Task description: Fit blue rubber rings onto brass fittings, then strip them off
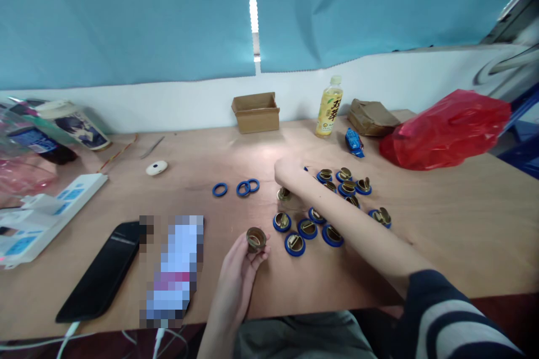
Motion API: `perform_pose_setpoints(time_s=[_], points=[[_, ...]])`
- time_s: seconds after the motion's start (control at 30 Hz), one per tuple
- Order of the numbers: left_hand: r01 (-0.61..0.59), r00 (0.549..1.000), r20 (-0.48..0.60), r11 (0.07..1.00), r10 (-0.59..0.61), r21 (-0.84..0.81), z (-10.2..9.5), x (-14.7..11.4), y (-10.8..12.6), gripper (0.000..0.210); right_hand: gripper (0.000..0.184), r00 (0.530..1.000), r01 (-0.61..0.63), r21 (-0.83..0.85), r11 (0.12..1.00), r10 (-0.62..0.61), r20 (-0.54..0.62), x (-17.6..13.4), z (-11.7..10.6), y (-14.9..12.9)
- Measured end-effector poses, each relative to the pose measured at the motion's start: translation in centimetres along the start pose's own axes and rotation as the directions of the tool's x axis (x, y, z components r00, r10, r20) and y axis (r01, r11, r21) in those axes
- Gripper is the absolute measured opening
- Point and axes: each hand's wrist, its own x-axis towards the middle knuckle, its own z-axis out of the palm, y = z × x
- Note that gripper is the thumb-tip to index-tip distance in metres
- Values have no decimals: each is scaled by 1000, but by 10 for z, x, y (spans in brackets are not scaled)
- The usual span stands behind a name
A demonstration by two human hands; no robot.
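Note:
In my left hand (246,261) is a brass-coloured round cup-shaped fitting (256,240), its hollow side facing up, pinched between thumb and fingers. My right hand (287,171) reaches across the table, beyond a lone brass fitting (284,194); the fingers are hidden behind the back of the hand. Several brass fittings with blue rings around them (295,244) lie in a group under and around my right forearm, some covered by it. Left of that hand are three loose blue rings (219,189), two of them overlapping.
Two phones, one black (101,272) and one with a blurred screen (174,269), lie front left near a white power strip (54,219). At the back stand a cardboard box (256,115) and a drink bottle (329,107). A red plastic bag (446,129) sits right.

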Motion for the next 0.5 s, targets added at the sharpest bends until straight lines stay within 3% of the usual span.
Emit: perform_pose_setpoints(time_s=[0.23,0.5], points=[[10,999,-31,1000,-10,11,5,-3,4,38,20,995,16,-54,998,-11,97,-4,-28,25],[0,1000,-23,1000,1,31,5,-1,4,38,18,972,84,-49,995,-72,222,-14,-34,38]])
